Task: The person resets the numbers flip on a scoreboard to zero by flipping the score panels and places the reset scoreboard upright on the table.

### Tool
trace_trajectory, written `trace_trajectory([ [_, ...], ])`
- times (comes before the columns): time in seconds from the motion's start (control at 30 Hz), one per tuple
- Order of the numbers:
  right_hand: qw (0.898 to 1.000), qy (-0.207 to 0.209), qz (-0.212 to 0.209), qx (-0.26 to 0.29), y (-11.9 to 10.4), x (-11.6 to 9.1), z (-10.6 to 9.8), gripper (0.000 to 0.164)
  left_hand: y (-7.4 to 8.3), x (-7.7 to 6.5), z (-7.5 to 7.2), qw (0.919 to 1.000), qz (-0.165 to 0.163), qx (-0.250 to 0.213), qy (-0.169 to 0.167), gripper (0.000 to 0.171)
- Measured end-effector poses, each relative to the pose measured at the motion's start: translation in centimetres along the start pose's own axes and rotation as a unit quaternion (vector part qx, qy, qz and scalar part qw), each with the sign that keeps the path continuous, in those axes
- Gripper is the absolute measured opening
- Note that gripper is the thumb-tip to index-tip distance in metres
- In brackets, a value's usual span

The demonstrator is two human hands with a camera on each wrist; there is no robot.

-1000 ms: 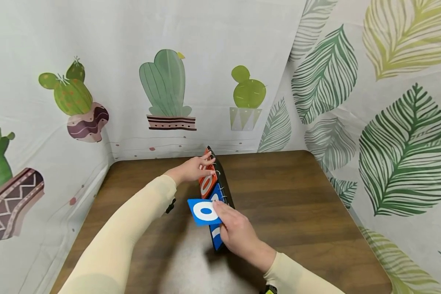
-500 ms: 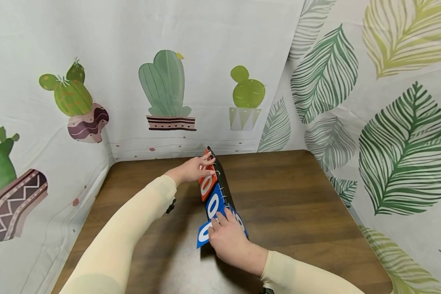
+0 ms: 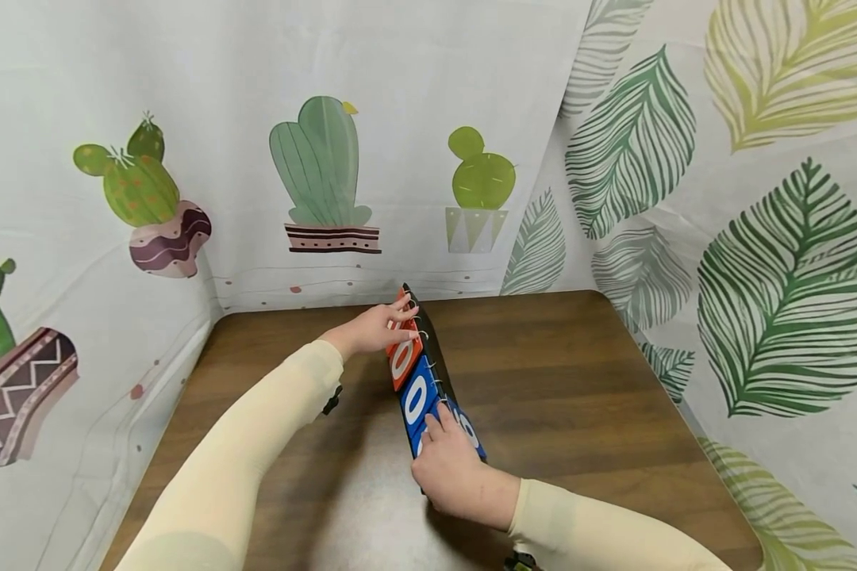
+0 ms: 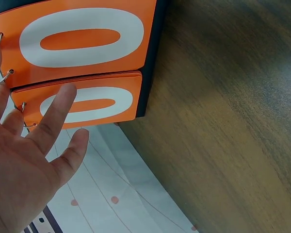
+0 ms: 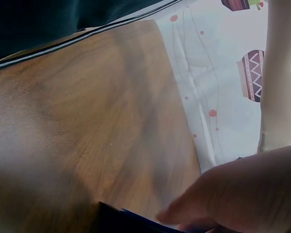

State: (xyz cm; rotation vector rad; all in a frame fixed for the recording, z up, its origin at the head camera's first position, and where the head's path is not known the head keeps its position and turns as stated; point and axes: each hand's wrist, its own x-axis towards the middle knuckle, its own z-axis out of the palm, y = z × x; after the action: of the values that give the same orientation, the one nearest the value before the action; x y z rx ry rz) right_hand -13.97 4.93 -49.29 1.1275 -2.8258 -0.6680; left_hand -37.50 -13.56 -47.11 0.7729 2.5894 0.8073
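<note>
A black flip scoreboard (image 3: 436,357) with ring-bound number cards stands tilted on the table. Its orange cards (image 4: 87,39) at the far end each bear a white 0; nearer stand blue cards (image 3: 416,396), also showing 0. My left hand (image 3: 374,327) rests at the ringed top edge beside the orange cards, its fingers (image 4: 56,114) spread. At the near end my right hand (image 3: 450,468) bends its fingers over the top edge and holds a blue card there, partly hidden under the hand. Another blue card (image 3: 467,428) hangs over the far side of the edge.
The brown wooden table (image 3: 578,396) extends on both sides of the scoreboard. White cloth printed with cacti (image 3: 321,166) and leaves (image 3: 793,301) hangs along its back and sides. Dark fabric (image 5: 48,24) shows beyond the table edge in the right wrist view.
My right hand has brought the raised blue card down against the board's face. Another blue card has come into view over the far side. My left hand stays in place.
</note>
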Motion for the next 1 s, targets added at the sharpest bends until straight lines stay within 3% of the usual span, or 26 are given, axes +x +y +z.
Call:
trace_trajectory([
  [0.13, 0.999, -0.007, -0.008, 0.052, 0.5, -0.4, -0.5, 0.035, -0.1, 0.0, 0.0, 1.0000, -0.002, 0.000, -0.002, 0.073],
  [0.33, 0.988, 0.024, -0.033, 0.152, 2.1, -1.9, -2.2, 0.044, -0.2, 0.2, 0.0, 1.0000, -0.004, 0.005, 0.000, 0.075],
  [0.53, 0.980, 0.042, -0.066, 0.180, 2.8, -3.5, -3.1, 0.044, -0.4, 0.1, -0.1, 0.9999, -0.009, 0.008, 0.000, 0.074],
  [0.8, 0.980, 0.049, -0.081, 0.174, 2.2, -3.9, -2.6, 0.041, -0.1, 0.2, -0.3, 0.9999, -0.011, -0.002, -0.004, 0.074],
  [0.87, 0.975, 0.060, -0.094, 0.194, 2.6, -4.1, -2.3, 0.040, 0.0, 0.2, -0.2, 0.9999, -0.012, -0.003, -0.006, 0.074],
  [0.93, 0.962, 0.082, -0.108, 0.238, 3.6, -4.2, -2.1, 0.039, 0.0, 0.2, -0.2, 0.9999, -0.013, -0.005, -0.008, 0.074],
  [1.0, 0.936, 0.113, -0.119, 0.311, 5.0, -4.4, -1.7, 0.037, 0.1, 0.1, -0.3, 0.9998, -0.017, -0.008, -0.008, 0.073],
])
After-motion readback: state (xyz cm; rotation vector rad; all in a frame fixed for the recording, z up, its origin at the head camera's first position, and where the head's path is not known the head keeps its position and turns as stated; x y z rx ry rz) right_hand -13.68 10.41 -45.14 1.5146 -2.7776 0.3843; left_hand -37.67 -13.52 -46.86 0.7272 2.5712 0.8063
